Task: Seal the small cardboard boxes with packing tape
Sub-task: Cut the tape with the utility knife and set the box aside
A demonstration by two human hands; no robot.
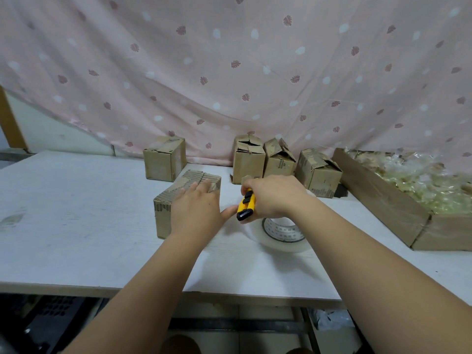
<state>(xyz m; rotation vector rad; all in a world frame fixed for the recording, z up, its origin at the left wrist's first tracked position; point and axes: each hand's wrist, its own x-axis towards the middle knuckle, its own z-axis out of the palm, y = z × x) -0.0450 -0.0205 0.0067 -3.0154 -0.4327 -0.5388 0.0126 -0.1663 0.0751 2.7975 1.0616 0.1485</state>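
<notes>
Left hand (195, 209): grip open, fingers straight and flat on the top of the near cardboard box (163, 215), thumb spread toward the right. This box lies near the middle of the white desk (76, 213); its worn edges show bare corrugated ribbing.

Right hand (274, 196): grip closed round a yellow utility knife (246, 204) with black slider and end cap, held just right of the near box and above the tape roll (283, 238). The roll of clear packing tape lies flat on the desk, partly hidden by the right wrist.

Far side: one closed box (163, 159) to the left, and three boxes with loose, crumpled flaps (249, 162) to the right, in a row before the pink leaf-print curtain (229, 60). At the right edge, a long cardboard tray (383, 200) holds crinkled clear plastic bags (421, 180).
</notes>
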